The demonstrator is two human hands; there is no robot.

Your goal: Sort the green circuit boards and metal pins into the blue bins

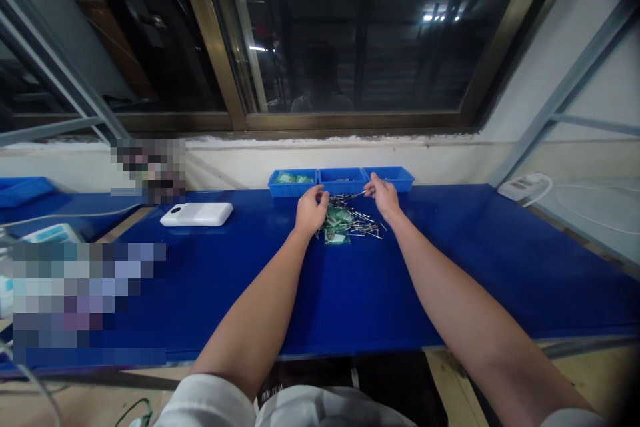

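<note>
A loose heap of thin metal pins and small green parts [347, 223] lies on the blue tabletop [430, 273]. My right hand [384, 195] is above the far side of the heap, and a thin metal pin [358, 195] sticks out from its fingertips. My left hand [311, 210] rests at the heap's near-left edge with its fingers curled over. I cannot tell whether those fingers hold anything. Just behind both hands stand several joined blue plastic trays [343, 181], with green parts in the left one [295, 179].
A white flat device [197, 214] lies on the table to the left, and a white power strip [524, 187] sits at the right. A wall and dark window rise behind the table. A blue bin [25, 190] stands far left. Pixelated patches hide parts of the left side.
</note>
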